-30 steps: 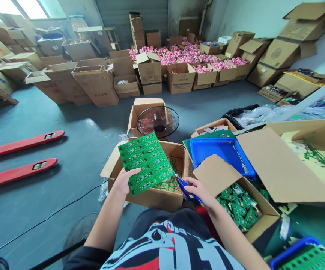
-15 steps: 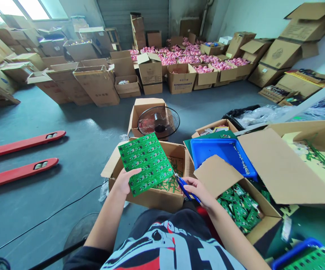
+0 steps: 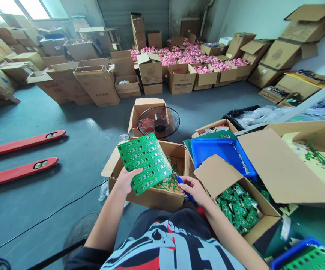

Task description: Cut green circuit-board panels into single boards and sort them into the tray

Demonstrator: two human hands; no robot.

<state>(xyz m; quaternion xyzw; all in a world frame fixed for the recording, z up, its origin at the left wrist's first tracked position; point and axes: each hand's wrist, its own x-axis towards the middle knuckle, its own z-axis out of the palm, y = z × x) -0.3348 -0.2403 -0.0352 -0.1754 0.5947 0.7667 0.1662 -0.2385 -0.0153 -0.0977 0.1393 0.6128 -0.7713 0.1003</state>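
My left hand (image 3: 125,180) grips a green circuit board panel (image 3: 145,161) by its left edge, thumb on top. The panel is tilted over an open cardboard box (image 3: 157,198), in which thin green strips (image 3: 169,183) lie. Blue-handled cutting pliers (image 3: 181,181) are closed in my right hand (image 3: 193,189). Their metal tip meets the panel's right edge near its lower corner; whether the jaws are around the board or beside it I cannot tell.
Right of me, a cardboard box holds a heap of small green boards (image 3: 238,210). Behind it sits a blue tray (image 3: 215,150). A black fan grille (image 3: 159,122) stands beyond the panel. Red pallet-truck forks (image 3: 21,144) lie left; a cable (image 3: 52,213) crosses the floor.
The pliers' handles have come closer together in my right hand, which has shifted slightly left. The panel has moved only a little.
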